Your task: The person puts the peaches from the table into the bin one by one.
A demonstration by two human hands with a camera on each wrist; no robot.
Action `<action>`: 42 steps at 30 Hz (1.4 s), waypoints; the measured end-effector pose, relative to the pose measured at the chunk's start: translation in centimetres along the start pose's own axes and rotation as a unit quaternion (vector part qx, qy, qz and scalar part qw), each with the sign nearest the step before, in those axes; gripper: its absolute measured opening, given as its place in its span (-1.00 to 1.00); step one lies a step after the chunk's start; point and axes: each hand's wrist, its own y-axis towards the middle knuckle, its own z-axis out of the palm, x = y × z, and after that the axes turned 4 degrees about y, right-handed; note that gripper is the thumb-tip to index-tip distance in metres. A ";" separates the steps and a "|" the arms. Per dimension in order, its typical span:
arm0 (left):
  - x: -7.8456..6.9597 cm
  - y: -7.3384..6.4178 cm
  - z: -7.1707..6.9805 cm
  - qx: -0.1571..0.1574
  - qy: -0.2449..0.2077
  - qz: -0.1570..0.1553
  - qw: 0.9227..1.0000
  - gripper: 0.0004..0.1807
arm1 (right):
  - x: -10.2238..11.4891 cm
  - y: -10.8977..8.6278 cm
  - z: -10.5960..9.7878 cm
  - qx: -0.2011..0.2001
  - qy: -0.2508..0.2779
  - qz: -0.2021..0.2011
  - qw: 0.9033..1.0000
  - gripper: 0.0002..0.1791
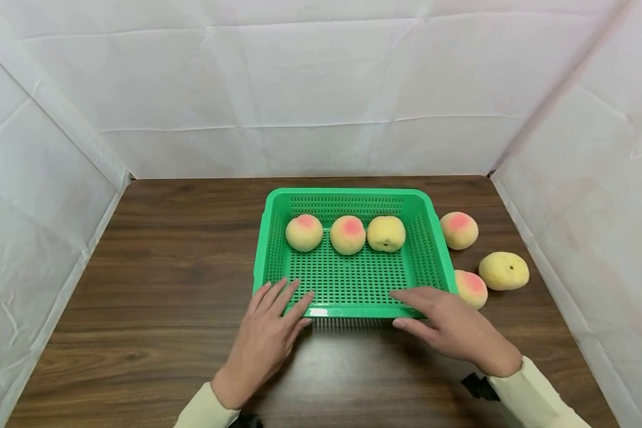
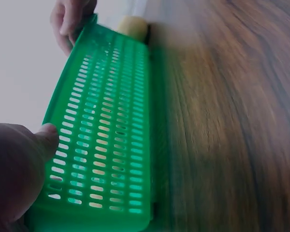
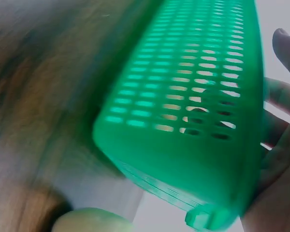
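Observation:
A green plastic basket [image 1: 353, 312] with slotted walls sits on the table. Three peaches lie inside along its back: a left peach [image 1: 304, 232], a middle peach [image 1: 348, 235] and a yellower right peach [image 1: 386, 233]. My left hand [image 1: 264, 336] holds the front-left rim, fingers over it and the thumb [image 2: 47, 137] on the outer side. At the front-right corner, my right hand [image 1: 455, 324] has its fingers over the rim, while its thumb [image 3: 286, 48] stands apart from the wall. Neither hand holds a peach.
Right of the basket lie three more peaches: a back peach [image 1: 459, 230], a yellow peach [image 1: 504, 271] and a front peach [image 1: 471, 289] partly hidden by the basket. White sheeting [image 1: 321, 89] encloses the brown wooden table [image 1: 166, 285] at the back and sides.

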 end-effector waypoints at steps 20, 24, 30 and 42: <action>-0.4 -0.6 1.1 -0.023 -0.026 -0.035 0.999 -0.64 | -12.6 -2.3 -6.4 -0.050 0.073 0.263 0.961 -0.16; -0.5 -0.6 1.2 -0.019 -0.024 -0.037 0.999 -0.60 | -15.7 -3.0 -5.3 -0.015 0.056 0.292 0.955 -0.12; -0.6 -0.6 1.3 -0.017 -0.024 -0.044 0.999 -0.57 | -18.3 -3.3 -3.8 0.043 0.053 0.306 0.950 -0.06; -0.8 -0.7 1.6 -0.049 -0.014 -0.038 0.998 -0.67 | -18.4 -3.3 -1.8 -0.023 0.011 0.310 0.950 -0.17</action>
